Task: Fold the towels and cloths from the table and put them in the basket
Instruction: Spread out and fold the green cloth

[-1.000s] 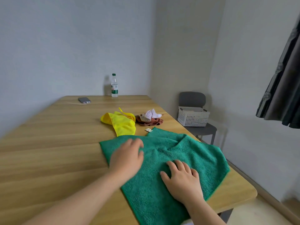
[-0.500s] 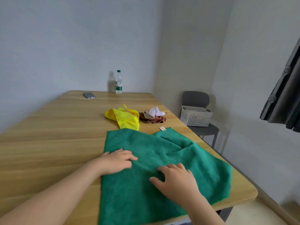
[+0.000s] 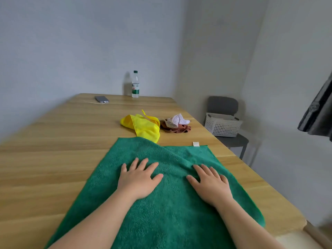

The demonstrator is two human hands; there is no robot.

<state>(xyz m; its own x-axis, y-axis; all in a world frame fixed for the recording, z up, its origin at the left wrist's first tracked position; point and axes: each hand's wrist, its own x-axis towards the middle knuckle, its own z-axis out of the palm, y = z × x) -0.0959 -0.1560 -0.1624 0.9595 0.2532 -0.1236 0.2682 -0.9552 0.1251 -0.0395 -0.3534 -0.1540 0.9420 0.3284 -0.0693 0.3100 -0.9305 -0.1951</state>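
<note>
On the table point(image 3: 53, 159), near end: the green towel point(image 3: 170, 216) lies spread out flat.
Left hand point(image 3: 138, 178): palm down on the towel's left-centre, fingers straight and splayed. It presses and has hold of nothing.
Right hand point(image 3: 210, 184): palm down on the towel's right-centre, fingers straight, also holding nothing. Its fingertips are at a raised ridge in the pile.
Ridge point(image 3: 179, 159): a soft crease running from near the towel's far edge down toward the gap between the hands.
Handling (judgement): thick pile, limp and light, not fragile. It will not keep a shape unsupported, and it probably drags on the wood rather than slides.
Where to hold (judgement): pinch the two far corners, one beside the white tag point(image 3: 196, 144), and carry them toward the near edge.
Yellow cloth point(image 3: 143, 126): crumpled at the towel's far edge. Whether it is touching or overlapping the towel, I cannot tell.
Brown-and-white bundle point(image 3: 176, 124): beyond the towel's far right corner.
Basket point(image 3: 222, 125): off the table, well beyond the towel's far right corner, on a grey chair point(image 3: 231, 141).
Hidden: the towel's near edge and both near corners are cut off by the frame and the forearms. The number of cloths in the bundle cannot be made out. The basket's inside is hardly visible. It is unclear whether the towel's far right part is doubled.
</note>
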